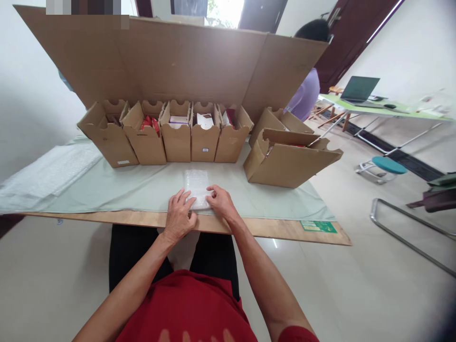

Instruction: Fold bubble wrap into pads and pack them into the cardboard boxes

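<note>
A clear bubble-wrap packet (197, 183) lies flat on the cloth near the table's front edge; what is inside it, if anything, cannot be made out. My left hand (179, 216) grips its near left corner, fingers bent over the plastic and the thumb low at the front. On the opposite side my right hand (221, 202) pinches the right edge between thumb and forefinger. Behind the packet stands a row of open cardboard bins, among them one holding red packs (149, 124) and a middle one with white boxes (204, 120).
More bubble-wrap sheets (53, 168) lie at the table's left. Two cardboard bins (288, 164) stand at the right, in front of a tall cardboard panel (192, 61). A person in a purple top (306, 95) is partly hidden behind the panel. A green card (318, 226) lies at the front right edge.
</note>
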`<state>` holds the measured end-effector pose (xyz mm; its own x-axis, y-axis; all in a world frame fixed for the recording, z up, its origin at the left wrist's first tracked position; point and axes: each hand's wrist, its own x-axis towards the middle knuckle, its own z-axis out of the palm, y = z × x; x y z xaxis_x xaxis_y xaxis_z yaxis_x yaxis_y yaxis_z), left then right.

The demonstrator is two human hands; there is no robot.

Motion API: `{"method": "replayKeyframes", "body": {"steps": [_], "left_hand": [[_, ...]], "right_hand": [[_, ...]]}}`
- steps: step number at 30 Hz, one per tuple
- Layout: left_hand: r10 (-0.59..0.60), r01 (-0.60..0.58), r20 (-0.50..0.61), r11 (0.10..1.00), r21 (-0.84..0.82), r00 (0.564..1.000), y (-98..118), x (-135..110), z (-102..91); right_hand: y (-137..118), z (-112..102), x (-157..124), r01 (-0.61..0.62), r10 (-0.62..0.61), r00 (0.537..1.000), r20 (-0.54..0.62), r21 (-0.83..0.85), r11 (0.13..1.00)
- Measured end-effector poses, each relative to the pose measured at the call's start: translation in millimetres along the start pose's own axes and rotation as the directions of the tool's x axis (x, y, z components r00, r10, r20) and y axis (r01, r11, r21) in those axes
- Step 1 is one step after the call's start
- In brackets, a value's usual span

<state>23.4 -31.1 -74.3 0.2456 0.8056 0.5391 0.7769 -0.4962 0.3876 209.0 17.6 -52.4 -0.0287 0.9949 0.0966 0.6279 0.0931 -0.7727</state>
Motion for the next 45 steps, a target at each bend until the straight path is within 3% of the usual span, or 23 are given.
{"method": "replayKeyframes", "body": {"steps": [6,10,18,22,25,28,30,32,34,35,37,38,39,40,42,45], "left_hand": [[-0.053,0.051,-0.043,0.997,-0.062,0.998,-3.3,0.5,2.4],[-0.078,0.071,-0.049,0.990,-0.125,0.996,-5.9,0.1,1.3],[-0.265,0.250,-0.050,0.948,-0.199,0.963,-15.0,0.8,-4.3],[-0.348,0.342,-0.006,0.924,-0.169,0.937,-16.9,16.0,-3.2],[-0.410,0.409,0.026,0.902,-0.137,0.912,-17.9,31.5,-1.8],[-0.458,0.461,0.049,0.878,-0.132,0.887,-18.7,43.8,-2.3],[-0.486,0.486,0.039,0.861,-0.150,0.873,-17.8,46.5,-5.5],[-0.513,0.506,0.010,0.844,-0.178,0.858,-14.4,43.5,-12.1],[-0.589,0.559,0.025,0.751,-0.352,0.808,-7.8,36.4,-21.0],[-0.643,0.592,0.085,0.636,-0.494,0.761,-3.5,32.6,-25.3],[-0.692,0.628,0.322,0.243,-0.740,0.646,6.1,27.4,-31.5],[-0.660,0.616,0.444,0.036,-0.787,0.606,11.0,26.8,-32.6],[-0.609,0.596,0.529,-0.112,-0.795,0.591,15.5,27.5,-32.1],[-0.561,0.575,0.576,-0.204,-0.793,0.595,19.6,29.3,-30.2],[-0.503,0.535,0.593,-0.273,-0.799,0.629,26.4,34.5,-23.1],[-0.480,0.511,0.581,-0.283,-0.812,0.657,33.7,39.5,-11.5]], "right_hand": [[-7.2,-14.1,-19.7,0.136,-0.136,0.990,0.019,0.003,0.991],[-13.0,-16.2,-34.6,0.309,-0.298,0.943,0.151,-0.061,0.949],[-9.7,-18.8,-26.1,0.176,-0.166,0.976,0.141,-0.058,0.983],[-10.4,-14.5,-24.7,0.134,-0.131,0.991,0.035,-0.099,0.986],[-13.3,-10.1,-27.0,0.239,-0.252,0.967,-0.032,-0.218,0.946],[-13.9,-6.0,-25.6,0.410,-0.415,0.907,0.069,-0.367,0.835],[-11.7,-3.2,-20.9,0.446,-0.424,0.894,0.146,-0.393,0.804],[-8.4,-1.4,-15.0,0.414,-0.394,0.910,0.132,-0.365,0.834],[-5.9,-1.6,-10.8,0.351,-0.352,0.935,0.050,-0.277,0.894],[-5.7,-2.7,-10.2,0.319,-0.326,0.945,0.007,-0.215,0.923],[-8.4,-6.2,-12.6,0.266,-0.270,0.962,-0.045,-0.080,0.961],[-11.3,-8.3,-15.3,0.251,-0.251,0.967,-0.048,-0.018,0.968],[-14.7,-10.7,-18.8,0.242,-0.240,0.970,-0.040,0.034,0.970],[-18.4,-13.1,-22.6,0.238,-0.237,0.971,-0.025,0.076,0.968],[-24.3,-18.1,-30.0,0.239,-0.246,0.969,0.040,0.125,0.963],[-24.9,-27.1,-37.0,0.204,-0.226,0.958,0.179,0.133,0.970]]}}
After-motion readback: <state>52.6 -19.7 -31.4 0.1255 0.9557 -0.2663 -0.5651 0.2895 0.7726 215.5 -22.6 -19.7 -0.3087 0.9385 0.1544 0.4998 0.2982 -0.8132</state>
